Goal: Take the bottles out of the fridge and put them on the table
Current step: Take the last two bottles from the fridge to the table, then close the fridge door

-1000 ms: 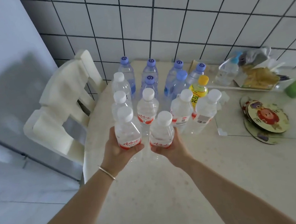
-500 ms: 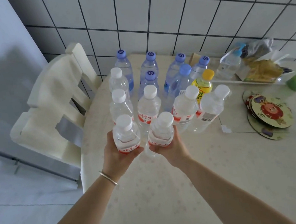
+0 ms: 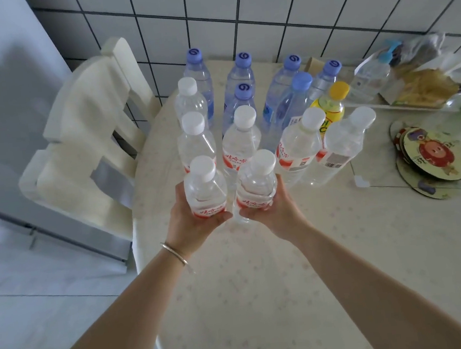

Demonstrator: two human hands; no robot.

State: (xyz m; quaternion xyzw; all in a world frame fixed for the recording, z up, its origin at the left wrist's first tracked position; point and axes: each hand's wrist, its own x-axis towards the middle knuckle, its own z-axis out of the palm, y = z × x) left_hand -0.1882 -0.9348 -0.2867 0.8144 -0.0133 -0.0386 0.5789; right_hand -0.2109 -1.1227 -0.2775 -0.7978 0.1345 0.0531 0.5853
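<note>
White tiled wall behind, cream tabletop (image 3: 346,261) below. Since a second ago our two held bottles have sunk toward it at frame centre: left hand (image 3: 193,223) grips one white-capped bottle (image 3: 205,188), right hand (image 3: 273,212) another (image 3: 257,184). Standing bottles (image 3: 241,136) cluster just beyond. We judge release imminent.
</note>
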